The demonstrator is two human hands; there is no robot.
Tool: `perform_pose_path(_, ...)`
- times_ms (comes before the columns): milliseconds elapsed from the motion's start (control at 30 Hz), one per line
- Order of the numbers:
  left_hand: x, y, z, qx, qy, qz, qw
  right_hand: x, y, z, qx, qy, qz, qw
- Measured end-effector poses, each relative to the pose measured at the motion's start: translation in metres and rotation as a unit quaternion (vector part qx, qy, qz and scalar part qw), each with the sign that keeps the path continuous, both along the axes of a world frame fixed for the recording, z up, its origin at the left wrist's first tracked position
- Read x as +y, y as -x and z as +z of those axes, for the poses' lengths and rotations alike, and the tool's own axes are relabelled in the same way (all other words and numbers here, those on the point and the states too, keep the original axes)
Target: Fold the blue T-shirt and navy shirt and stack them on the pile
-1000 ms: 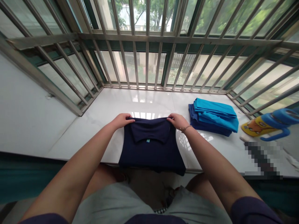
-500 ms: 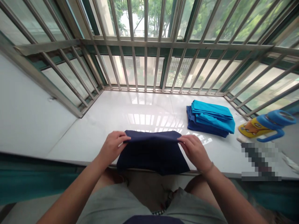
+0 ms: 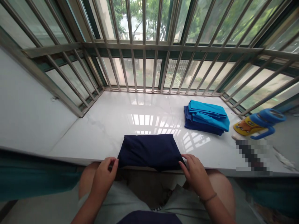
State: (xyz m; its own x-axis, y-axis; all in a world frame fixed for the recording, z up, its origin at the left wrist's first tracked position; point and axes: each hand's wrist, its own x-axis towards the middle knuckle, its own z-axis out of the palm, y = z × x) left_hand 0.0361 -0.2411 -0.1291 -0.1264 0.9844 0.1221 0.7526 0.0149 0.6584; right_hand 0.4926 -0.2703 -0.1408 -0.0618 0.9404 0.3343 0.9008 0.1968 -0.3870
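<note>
Left hand [image 3: 105, 174]: at cloth's [image 3: 149, 151] near left corner, grip unclear
Right hand [image 3: 196, 172]: at near right corner, grip unclear
Cloth: folded, along sill's [image 3: 100, 124] front edge
Sill: glossy white; blue stack [image 3: 207, 116], bottle [image 3: 251, 126] at right
Windows [image 3: 149, 71]: barred, trees [image 3: 136, 12] beyond

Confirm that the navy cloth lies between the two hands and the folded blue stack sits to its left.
Not so: the folded blue stack sits to the right of the navy cloth, as the head view shows. The cloth does lie between the left hand and the right hand.
</note>
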Motion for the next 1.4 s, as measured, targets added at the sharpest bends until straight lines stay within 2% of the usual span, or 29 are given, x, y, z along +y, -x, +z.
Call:
perform_pose_path(100, -0.007, -0.002, -0.011, -0.021, 0.023, 0.040, 0.999, -0.002, 0.003, -0.012, -0.007, 0.007, -0.048, 0.999)
perform_pose_path(233, 0.006, -0.012, -0.016, 0.016, -0.034, 0.018, 0.999, 0.019, 0.016, -0.011, 0.013, 0.028, -0.056, 0.998)
perform_pose_path(333, 0.045, -0.025, -0.012, 0.057, -0.067, 0.007, 0.996, 0.062, 0.029, 0.002, 0.000, 0.036, -0.051, 0.998)
perform_pose_path(433, 0.100, -0.033, -0.008, 0.114, -0.062, 0.008, 0.991, 0.113, 0.041, 0.015, -0.048, 0.088, -0.051, 0.994)
perform_pose_path(533, 0.151, -0.030, -0.003, 0.135, 0.037, -0.057, 0.988, 0.150, 0.045, 0.020, -0.078, 0.151, -0.025, 0.985)
perform_pose_path(600, 0.176, -0.023, 0.001, 0.112, 0.114, -0.128, 0.979, 0.164, 0.040, 0.020, -0.076, 0.173, -0.001, 0.982)
perform_pose_path(667, 0.195, -0.015, 0.006, 0.086, 0.148, -0.173, 0.970, 0.174, 0.031, 0.019, -0.067, 0.185, 0.015, 0.980)
perform_pose_path(833, 0.239, -0.016, 0.019, 0.063, 0.107, -0.178, 0.976, 0.202, 0.010, 0.025, -0.032, 0.152, -0.008, 0.988)
perform_pose_path(967, 0.264, -0.031, 0.037, 0.053, 0.044, -0.161, 0.984, 0.221, 0.003, 0.044, -0.010, 0.086, -0.031, 0.996)
perform_pose_path(1067, 0.252, -0.035, 0.052, 0.031, -0.047, -0.185, 0.981, 0.207, -0.002, 0.061, 0.006, 0.026, -0.019, 0.999)
perform_pose_path(1167, 0.211, -0.024, 0.053, 0.031, -0.130, -0.241, 0.961, 0.163, -0.010, 0.062, 0.035, -0.052, 0.042, 0.997)
perform_pose_path(1233, 0.177, -0.012, 0.040, 0.049, -0.154, -0.273, 0.948, 0.126, -0.015, 0.051, 0.040, -0.080, 0.075, 0.993)
perform_pose_path(1333, 0.133, 0.006, 0.007, 0.094, -0.143, -0.300, 0.938, 0.079, -0.019, 0.021, 0.014, -0.064, 0.104, 0.992)
perform_pose_path(1400, 0.115, 0.012, -0.013, 0.115, -0.130, -0.299, 0.938, 0.061, -0.018, 0.002, -0.005, -0.052, 0.111, 0.992)
